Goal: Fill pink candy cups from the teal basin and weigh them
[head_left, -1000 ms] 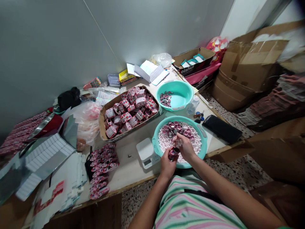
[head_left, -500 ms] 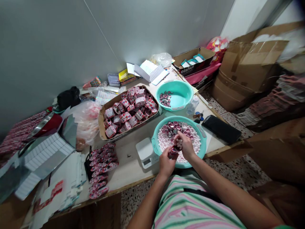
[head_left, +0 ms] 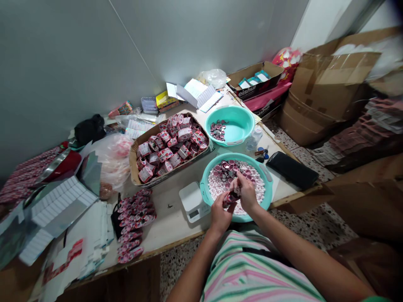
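Left hand (head_left: pixel 221 214) is curled round a small patterned container (head_left: pixel 230 199) over the turquoise basin (head_left: pixel 268 193); right hand (head_left: pixel 247 195), fingers bent, clasps pale beads (head_left: pixel 234 185) just beside the container

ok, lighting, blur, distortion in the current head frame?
Head view: soft bright patch on the grey wall; head view: pinkish stack at far right smeared and stretched, top-right corner dark; head view: right hand fairly clear, but the beads it holds merge together.
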Action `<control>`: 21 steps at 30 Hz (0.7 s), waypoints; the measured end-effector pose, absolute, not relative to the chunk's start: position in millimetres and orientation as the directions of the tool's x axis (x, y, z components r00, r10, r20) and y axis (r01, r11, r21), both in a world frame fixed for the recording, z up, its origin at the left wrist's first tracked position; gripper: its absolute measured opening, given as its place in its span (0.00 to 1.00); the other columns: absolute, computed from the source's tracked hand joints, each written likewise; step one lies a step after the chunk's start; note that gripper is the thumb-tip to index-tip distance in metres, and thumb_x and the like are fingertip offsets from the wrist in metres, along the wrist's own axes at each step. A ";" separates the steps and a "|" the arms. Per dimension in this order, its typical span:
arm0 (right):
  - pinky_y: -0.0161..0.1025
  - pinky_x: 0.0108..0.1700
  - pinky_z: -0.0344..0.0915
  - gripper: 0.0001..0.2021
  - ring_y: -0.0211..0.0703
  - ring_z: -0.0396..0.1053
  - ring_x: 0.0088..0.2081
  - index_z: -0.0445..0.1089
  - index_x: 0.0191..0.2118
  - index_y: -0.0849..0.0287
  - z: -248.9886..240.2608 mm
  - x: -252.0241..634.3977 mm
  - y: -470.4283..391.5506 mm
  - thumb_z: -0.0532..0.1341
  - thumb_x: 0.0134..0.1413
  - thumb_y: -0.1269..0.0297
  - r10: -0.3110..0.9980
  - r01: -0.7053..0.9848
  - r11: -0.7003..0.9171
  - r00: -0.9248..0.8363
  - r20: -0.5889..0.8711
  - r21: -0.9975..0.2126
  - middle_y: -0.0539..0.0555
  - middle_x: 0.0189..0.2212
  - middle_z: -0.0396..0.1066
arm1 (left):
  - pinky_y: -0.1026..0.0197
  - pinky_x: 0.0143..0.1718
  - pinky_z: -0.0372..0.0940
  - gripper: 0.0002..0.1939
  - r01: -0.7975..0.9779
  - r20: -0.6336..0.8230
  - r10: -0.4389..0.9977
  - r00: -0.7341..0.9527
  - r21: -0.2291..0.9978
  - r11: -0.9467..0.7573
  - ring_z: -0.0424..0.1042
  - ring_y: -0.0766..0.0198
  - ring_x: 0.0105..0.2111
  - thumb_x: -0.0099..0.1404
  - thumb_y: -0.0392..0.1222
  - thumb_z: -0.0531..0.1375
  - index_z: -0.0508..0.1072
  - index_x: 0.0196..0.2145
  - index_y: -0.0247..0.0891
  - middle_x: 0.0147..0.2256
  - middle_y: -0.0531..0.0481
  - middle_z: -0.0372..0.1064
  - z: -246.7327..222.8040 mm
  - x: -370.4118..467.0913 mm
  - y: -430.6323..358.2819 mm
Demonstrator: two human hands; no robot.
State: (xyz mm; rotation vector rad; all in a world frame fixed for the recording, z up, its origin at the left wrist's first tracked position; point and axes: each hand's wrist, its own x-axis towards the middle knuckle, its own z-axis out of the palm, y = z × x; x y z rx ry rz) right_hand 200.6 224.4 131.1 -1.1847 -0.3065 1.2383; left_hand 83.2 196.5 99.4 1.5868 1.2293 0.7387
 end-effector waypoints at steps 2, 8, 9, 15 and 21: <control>0.38 0.24 0.55 0.25 0.37 0.58 0.18 0.61 0.12 0.56 132.4 200.8 224.9 0.59 0.52 0.48 0.836 -0.567 -0.113 0.389 -0.386 -0.816 0.50 0.13 0.62 | 0.55 0.48 0.66 0.19 0.373 -0.083 0.949 0.304 0.927 -0.038 0.70 0.57 0.46 0.58 0.40 0.62 0.69 0.49 0.40 0.47 0.45 0.70 100.5 84.4 197.5; 0.37 0.26 0.58 0.27 0.41 0.64 0.22 0.60 0.10 0.56 140.9 198.8 224.6 0.60 0.50 0.45 0.878 -0.569 -0.143 0.305 -0.370 -0.810 0.51 0.10 0.58 | 0.56 0.44 0.68 0.20 0.304 -0.145 0.950 0.276 0.951 0.057 0.72 0.58 0.42 0.58 0.40 0.62 0.69 0.49 0.38 0.45 0.45 0.72 97.4 87.0 197.9; 0.37 0.27 0.59 0.26 0.41 0.65 0.23 0.61 0.11 0.56 141.8 198.5 224.3 0.60 0.50 0.44 0.878 -0.575 -0.144 0.301 -0.372 -0.805 0.52 0.11 0.60 | 0.56 0.45 0.68 0.21 0.301 -0.145 0.950 0.278 0.952 0.058 0.72 0.58 0.43 0.58 0.40 0.62 0.69 0.49 0.38 0.46 0.45 0.71 96.9 86.9 197.5; 0.38 0.26 0.60 0.24 0.41 0.65 0.24 0.65 0.14 0.57 141.6 197.2 222.4 0.61 0.49 0.44 0.867 -0.560 -0.131 0.334 -0.368 -0.818 0.53 0.17 0.67 | 0.58 0.46 0.67 0.20 0.306 -0.113 0.953 0.280 0.952 0.023 0.71 0.58 0.44 0.59 0.41 0.62 0.68 0.49 0.38 0.46 0.45 0.71 101.2 85.6 195.6; 0.36 0.22 0.55 0.24 0.36 0.58 0.18 0.67 0.17 0.58 143.3 190.7 217.0 0.60 0.49 0.43 0.902 -0.500 -0.130 0.300 -0.312 -0.856 0.51 0.16 0.64 | 0.60 0.42 0.68 0.18 0.285 -0.100 0.956 0.276 0.958 0.018 0.72 0.60 0.40 0.60 0.44 0.61 0.69 0.48 0.38 0.43 0.46 0.72 104.6 84.6 198.1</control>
